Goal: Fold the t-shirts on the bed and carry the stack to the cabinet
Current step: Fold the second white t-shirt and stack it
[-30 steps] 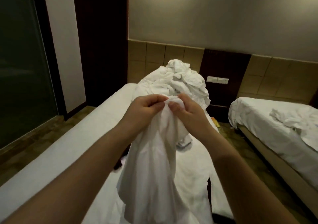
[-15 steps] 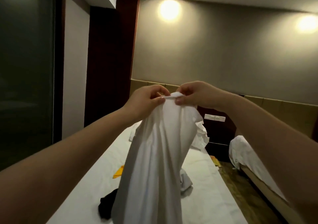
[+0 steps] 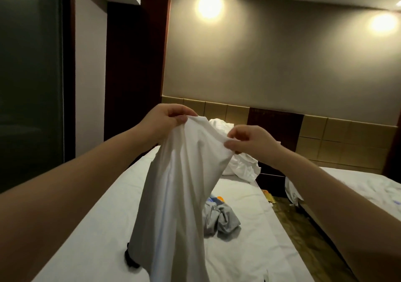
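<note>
Both hands hold the plain white cotton t-shirt [image 3: 180, 184] up over the middle of the white-sheeted bed [image 3: 93, 216], probably so it hangs free and its shape can be found. The left hand [image 3: 167, 121] pinches the top edge in curled fingers [image 3: 172, 112]; the right hand [image 3: 249, 139] nips it lower, between thumb and fingertips. A crumpled grey garment [image 3: 223, 218] lies near the bed's right edge. Half a second ago the hands nearly touched; now they are apart, with the edge stretched between them

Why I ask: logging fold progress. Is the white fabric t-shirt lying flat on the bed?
No, the left hand and right hand hold the white fabric t-shirt up by its top edge, hanging.
</note>
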The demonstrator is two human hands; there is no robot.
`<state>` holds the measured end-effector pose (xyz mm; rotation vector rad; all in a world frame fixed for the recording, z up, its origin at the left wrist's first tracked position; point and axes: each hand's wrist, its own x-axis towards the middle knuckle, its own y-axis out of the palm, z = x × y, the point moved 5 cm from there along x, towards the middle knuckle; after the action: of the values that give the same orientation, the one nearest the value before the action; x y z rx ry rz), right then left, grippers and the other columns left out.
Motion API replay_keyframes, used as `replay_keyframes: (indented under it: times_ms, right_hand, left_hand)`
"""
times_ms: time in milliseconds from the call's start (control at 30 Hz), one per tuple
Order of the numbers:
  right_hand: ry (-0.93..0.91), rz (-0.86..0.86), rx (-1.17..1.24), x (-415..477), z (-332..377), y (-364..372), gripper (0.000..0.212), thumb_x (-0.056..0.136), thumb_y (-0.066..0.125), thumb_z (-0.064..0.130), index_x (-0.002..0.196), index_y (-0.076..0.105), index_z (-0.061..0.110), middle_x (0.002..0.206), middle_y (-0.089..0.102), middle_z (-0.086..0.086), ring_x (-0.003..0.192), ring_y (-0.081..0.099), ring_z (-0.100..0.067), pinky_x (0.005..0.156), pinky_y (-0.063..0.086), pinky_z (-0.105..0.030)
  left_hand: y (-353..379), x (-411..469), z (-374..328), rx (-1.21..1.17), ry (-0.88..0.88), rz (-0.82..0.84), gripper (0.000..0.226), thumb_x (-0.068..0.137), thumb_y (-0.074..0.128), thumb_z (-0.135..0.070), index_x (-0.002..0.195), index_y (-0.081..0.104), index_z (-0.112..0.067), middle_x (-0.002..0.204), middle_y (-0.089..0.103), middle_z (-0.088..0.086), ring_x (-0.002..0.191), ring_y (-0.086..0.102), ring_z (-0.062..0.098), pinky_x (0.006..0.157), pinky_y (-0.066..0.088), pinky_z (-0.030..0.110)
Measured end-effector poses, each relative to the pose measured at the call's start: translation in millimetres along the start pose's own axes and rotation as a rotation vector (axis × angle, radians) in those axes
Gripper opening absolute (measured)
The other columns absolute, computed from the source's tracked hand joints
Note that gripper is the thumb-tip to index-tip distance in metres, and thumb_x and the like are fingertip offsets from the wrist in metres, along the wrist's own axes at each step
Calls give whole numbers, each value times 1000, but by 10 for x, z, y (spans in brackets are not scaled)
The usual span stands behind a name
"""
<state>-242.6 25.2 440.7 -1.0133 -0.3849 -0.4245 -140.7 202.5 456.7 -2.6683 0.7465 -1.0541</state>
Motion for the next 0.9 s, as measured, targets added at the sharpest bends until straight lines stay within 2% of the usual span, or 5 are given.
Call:
replay_keyframes:
  times_ms: [300, 400, 533, 667, 900]
  right_hand:
    - [22, -283, 124, 36, -141, -165, 23, 82, 69, 24, 65, 58, 13, 63, 56, -1, 61, 54, -13, 69, 51, -29]
    - [71, -310, 182, 69, -244, -113, 19, 79, 73, 20, 78, 55, 14, 65, 53, 5, 62, 49, -9, 65, 44, -24]
    - [111, -360, -218, 25, -282, 38, 27, 89, 60, 35, 109, 56, 18, 95, 59, 3, 89, 54, -14, 80, 46, -32]
    - [8, -447, -60, -46, 21, 372, 58, 88, 34, 57, 126, 55, 18, 124, 59, -2, 116, 49, -18, 100, 38, -38]
    - [134, -318, 195, 139, -45, 545, 54, 91, 47, 50, 77, 62, -1, 71, 60, -14, 72, 54, -24, 69, 41, -37]
  left_hand:
    - [50, 6, 54, -20, -21, 18, 22, 95, 48, -8, 96, 66, -21, 88, 59, -11, 79, 52, 1, 56, 47, 8]
    - [161, 9, 53, -43, -26, 46, 23, 95, 48, -7, 97, 67, -20, 87, 59, -11, 79, 53, 1, 59, 47, 9]
    - [362, 17, 91, 4, -3, 96, 27, 94, 48, -5, 93, 66, -26, 85, 58, -15, 80, 53, 0, 61, 45, 8]
    - [548, -3, 156, 18, 19, 102, 26, 94, 50, -7, 90, 65, -27, 80, 60, -15, 76, 56, 0, 59, 47, 5]
    - [611, -77, 194, -97, 24, 109, 21, 94, 47, -1, 98, 65, -12, 76, 59, -9, 57, 55, -16, 59, 45, 4]
